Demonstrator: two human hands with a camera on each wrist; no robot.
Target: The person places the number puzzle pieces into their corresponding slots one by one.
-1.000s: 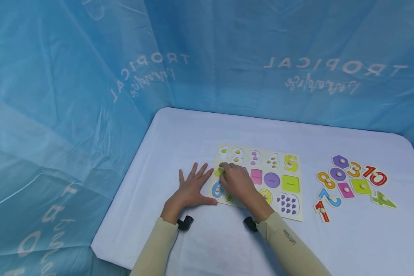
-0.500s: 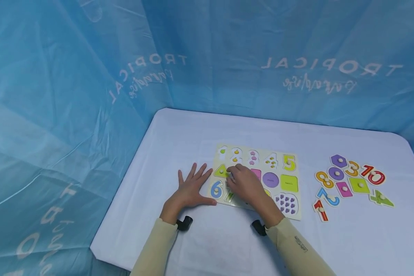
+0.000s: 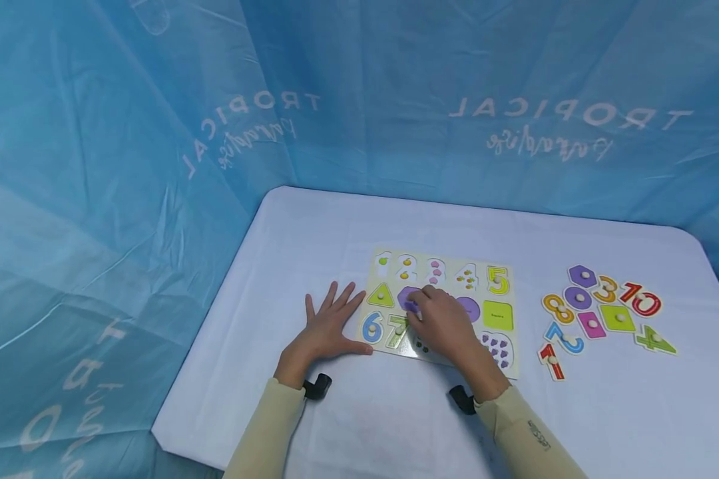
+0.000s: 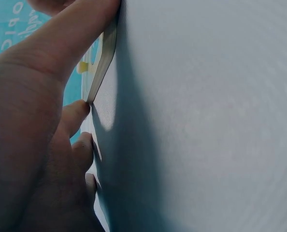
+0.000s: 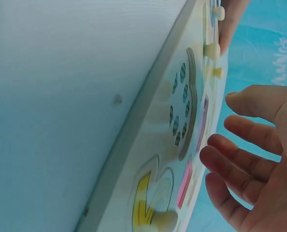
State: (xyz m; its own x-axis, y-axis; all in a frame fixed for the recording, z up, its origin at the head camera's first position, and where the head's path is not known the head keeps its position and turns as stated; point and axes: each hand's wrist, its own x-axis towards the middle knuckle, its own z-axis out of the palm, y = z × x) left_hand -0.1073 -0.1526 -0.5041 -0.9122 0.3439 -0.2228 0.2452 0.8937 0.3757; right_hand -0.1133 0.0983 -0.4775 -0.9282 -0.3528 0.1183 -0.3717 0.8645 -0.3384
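Note:
A wooden peg puzzle board [image 3: 421, 256] lies on the white table, with the green triangle [image 3: 380, 295], blue 6 [image 3: 371, 327], green 7 [image 3: 397, 330] and yellow 5 [image 3: 498, 280] in its slots. My left hand [image 3: 329, 330] rests spread on the table, its fingers and thumb at the board's left edge. Over the middle of the board, beside the purple hexagon slot [image 3: 405, 297], is my right hand [image 3: 446, 324]. Its fingers [image 5: 230, 154] are loosely bent and hold nothing in the right wrist view. The right hand hides part of the board's middle in the head view.
Several loose knobbed pieces lie right of the board, including a purple hexagon [image 3: 582, 276], an orange 8 [image 3: 557, 308], a red 1 [image 3: 552, 361], a red 10 [image 3: 641, 299] and a green 4 [image 3: 655, 340]. Blue curtains [image 3: 359, 100] hang behind and left of the table.
My right hand has left the green triangle, which now sits uncovered in the board, and moved right to beside the hexagon slot. My left hand stays at the board's left edge.

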